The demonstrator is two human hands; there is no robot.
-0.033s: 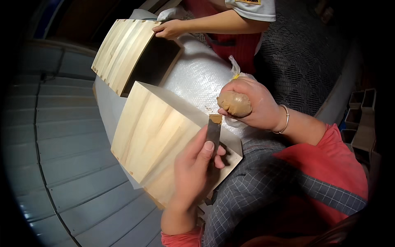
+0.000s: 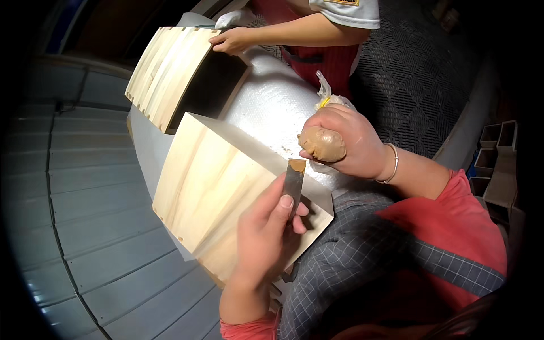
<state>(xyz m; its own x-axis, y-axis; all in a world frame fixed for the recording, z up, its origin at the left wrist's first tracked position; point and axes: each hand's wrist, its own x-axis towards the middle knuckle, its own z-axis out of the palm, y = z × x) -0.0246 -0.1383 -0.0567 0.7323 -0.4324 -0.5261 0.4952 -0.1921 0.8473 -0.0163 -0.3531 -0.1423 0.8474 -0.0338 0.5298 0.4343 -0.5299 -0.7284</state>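
While putty (image 2: 296,165) clings, scraper (image 2: 293,184) nearly unmoved

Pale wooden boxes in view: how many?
2: near box, partly behind the person's left hand; far box, upper left, a co-worker's hand at its edge. Others may be hidden.

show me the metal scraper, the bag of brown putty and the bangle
Metal scraper (image 2: 293,185), head view: middle of flat blade
Bag of brown putty (image 2: 327,145), head view: bulging end
Bangle (image 2: 396,161), head view: curved band

Scraper (image 2: 293,182) partly hidden, co-worker (image 2: 323,35) cut off
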